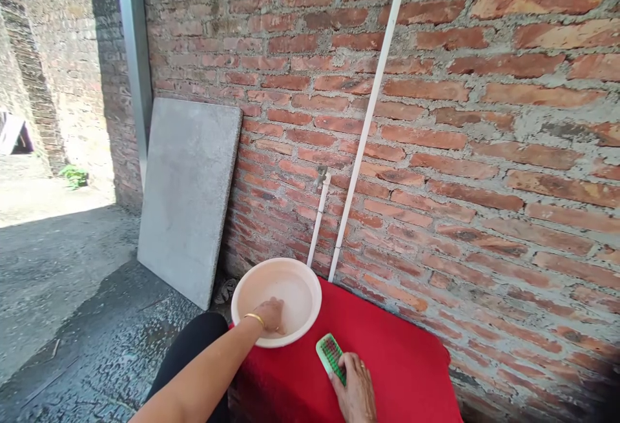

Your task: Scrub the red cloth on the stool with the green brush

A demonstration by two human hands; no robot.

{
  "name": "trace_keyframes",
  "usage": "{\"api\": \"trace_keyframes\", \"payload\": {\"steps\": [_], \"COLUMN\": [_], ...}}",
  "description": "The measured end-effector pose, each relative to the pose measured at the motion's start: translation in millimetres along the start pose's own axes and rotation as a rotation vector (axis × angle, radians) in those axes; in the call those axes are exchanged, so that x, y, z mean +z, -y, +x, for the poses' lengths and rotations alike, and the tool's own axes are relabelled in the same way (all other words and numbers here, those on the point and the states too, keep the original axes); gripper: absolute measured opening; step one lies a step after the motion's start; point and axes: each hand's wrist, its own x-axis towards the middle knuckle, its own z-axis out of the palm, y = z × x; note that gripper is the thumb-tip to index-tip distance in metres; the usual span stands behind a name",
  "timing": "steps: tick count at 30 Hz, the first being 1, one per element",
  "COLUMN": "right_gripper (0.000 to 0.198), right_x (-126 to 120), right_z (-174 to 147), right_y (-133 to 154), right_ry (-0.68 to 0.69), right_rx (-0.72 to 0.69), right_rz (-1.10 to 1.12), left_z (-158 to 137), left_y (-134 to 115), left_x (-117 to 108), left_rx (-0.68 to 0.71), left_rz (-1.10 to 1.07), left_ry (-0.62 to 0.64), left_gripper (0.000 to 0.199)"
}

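A pale pink plastic basin (245,281) stands on a red cloth (402,358), with cloudy, light-coloured water in it. My left hand (270,314), with a gold bangle at the wrist, reaches down inside the basin. Its fingertips are hidden in the water, so I cannot see whether they hold anything. To the right of the basin, my right hand (357,384) is closed round one end of a green scrubbing brush (331,353). The brush shows its bristles upward, just over the red cloth. A ring is on one finger of that hand.
Behind the cloth rises a brick wall (436,152) with a tap (321,176) on a short white pipe and a long white pipe (367,119). A grey slab (188,184) leans against the wall at left. The concrete floor (140,332) there is wet.
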Motion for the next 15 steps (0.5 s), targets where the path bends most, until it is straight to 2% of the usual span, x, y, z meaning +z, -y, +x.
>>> {"api": "trace_keyframes", "payload": {"steps": [8, 15], "right_gripper": [0.008, 0.024], "right_x": [-6, 1], "right_z": [4, 3], "right_y": [7, 0], "right_ry": [0.059, 0.096], "right_rx": [0.024, 0.007], "right_rz": [-0.044, -0.133], "left_z": [1, 7], "left_y": [2, 4], "left_x": [2, 5], "left_rx": [0.018, 0.013], "left_rz": [0.017, 0.018], "left_ry": [-0.009, -0.005], "left_gripper": [0.091, 0.092]}}
